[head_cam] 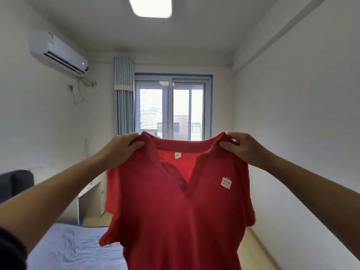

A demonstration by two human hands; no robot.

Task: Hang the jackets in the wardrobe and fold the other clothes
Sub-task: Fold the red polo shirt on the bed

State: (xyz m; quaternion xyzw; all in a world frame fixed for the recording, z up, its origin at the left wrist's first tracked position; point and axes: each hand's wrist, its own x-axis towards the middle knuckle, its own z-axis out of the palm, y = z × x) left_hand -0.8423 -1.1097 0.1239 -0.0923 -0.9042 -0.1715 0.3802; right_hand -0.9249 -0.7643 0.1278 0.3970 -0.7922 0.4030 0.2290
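Note:
A red polo shirt (175, 211) hangs in the air in front of me, front side facing me, with a small white logo patch on the chest and a buttoned placket. My left hand (122, 148) pinches its left shoulder beside the collar. My right hand (240, 146) pinches the other shoulder at the same height. Both arms are stretched out forward. The shirt's lower hem runs out of the bottom of the view. No jacket or wardrobe is in view.
A bed with a pale blue sheet (74, 248) lies at the lower left, below the shirt. A white desk (91, 193) stands against the left wall beyond it. A window (171, 108) with a striped curtain (123, 96) is straight ahead. A strip of wooden floor (259, 250) runs along the right wall.

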